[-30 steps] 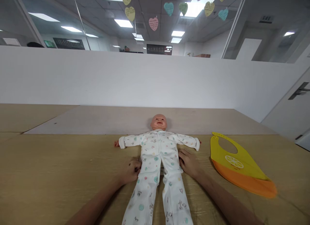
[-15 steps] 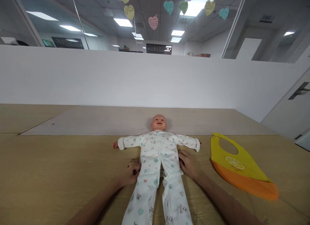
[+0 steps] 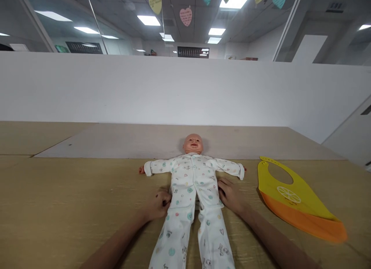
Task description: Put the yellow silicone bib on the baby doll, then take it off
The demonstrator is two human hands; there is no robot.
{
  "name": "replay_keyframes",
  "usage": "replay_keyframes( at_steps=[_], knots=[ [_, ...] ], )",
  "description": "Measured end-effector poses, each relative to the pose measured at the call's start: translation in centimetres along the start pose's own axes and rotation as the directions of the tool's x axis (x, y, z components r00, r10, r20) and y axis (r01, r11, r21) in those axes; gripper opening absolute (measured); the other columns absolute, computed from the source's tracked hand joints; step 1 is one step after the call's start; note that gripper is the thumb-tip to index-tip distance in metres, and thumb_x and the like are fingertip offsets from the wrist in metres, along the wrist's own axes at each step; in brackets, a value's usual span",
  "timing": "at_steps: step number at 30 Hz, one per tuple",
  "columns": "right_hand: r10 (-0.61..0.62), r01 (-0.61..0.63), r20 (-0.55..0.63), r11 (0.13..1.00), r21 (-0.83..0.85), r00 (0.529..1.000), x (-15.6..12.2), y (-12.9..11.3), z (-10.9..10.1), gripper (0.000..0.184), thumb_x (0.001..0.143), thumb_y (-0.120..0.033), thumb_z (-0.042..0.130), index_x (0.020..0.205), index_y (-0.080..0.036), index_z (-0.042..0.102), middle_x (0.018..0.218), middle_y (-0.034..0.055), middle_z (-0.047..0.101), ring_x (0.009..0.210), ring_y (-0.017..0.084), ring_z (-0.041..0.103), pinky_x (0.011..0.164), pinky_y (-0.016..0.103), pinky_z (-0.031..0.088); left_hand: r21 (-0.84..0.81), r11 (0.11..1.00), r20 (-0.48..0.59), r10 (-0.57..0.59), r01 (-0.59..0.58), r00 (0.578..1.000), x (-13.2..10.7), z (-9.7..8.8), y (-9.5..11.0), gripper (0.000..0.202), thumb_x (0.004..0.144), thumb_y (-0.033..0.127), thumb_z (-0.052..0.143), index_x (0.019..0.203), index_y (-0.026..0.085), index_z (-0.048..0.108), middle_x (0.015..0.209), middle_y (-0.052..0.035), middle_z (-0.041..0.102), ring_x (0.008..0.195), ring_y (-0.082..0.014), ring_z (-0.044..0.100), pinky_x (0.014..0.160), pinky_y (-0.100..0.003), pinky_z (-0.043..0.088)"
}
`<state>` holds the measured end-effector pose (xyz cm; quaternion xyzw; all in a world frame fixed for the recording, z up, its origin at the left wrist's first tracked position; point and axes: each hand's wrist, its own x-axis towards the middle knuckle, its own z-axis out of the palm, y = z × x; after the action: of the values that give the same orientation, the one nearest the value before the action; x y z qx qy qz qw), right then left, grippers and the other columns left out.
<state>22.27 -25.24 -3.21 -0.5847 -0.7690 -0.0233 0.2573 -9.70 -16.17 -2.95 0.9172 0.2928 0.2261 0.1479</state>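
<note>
A baby doll (image 3: 193,144) lies on its back with its arms spread and its head away from me. It wears a white patterned pajama top (image 3: 185,180) and matching pajama pants (image 3: 171,238). My left hand (image 3: 158,204) is closed at the left side of the top, near the waist, with its fingers curled against the fabric. On the opposite side, my right hand (image 3: 229,195) has its bent fingers closed on the top's edge. The fingertips of both hands are partly hidden by cloth. The top's front parts below the chest, showing a gap.
A yellow and orange bib (image 3: 290,192) with a citrus print lies flat to the right of my right hand. The wooden table (image 3: 72,207) meets a grey strip (image 3: 130,139) and a white wall (image 3: 174,91) with glass above.
The view has turned slightly, so everything sits a little further right and higher. Both hands stay at the sides of the pajama top, and the doll and bib keep their places.
</note>
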Motion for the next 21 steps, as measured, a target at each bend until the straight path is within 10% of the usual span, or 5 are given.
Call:
replay_keyframes(
  at_steps=[21],
  knots=[
    [0.013,-0.013,-0.004,1.0,0.027,1.0,0.05,-0.23,-0.44,0.015,0.077,-0.007,0.042,0.08,-0.019,0.05,0.087,0.0058,0.058,0.084,0.018,0.054,0.075,0.03,0.045,-0.071,0.996,0.115,-0.054,0.062,0.992,0.28,-0.89,0.88,0.033,0.071,0.011,0.044,0.052,0.021,0.019,0.048,0.005,0.027,0.051,-0.0098,0.03,0.054,-0.026,0.026]
  ],
)
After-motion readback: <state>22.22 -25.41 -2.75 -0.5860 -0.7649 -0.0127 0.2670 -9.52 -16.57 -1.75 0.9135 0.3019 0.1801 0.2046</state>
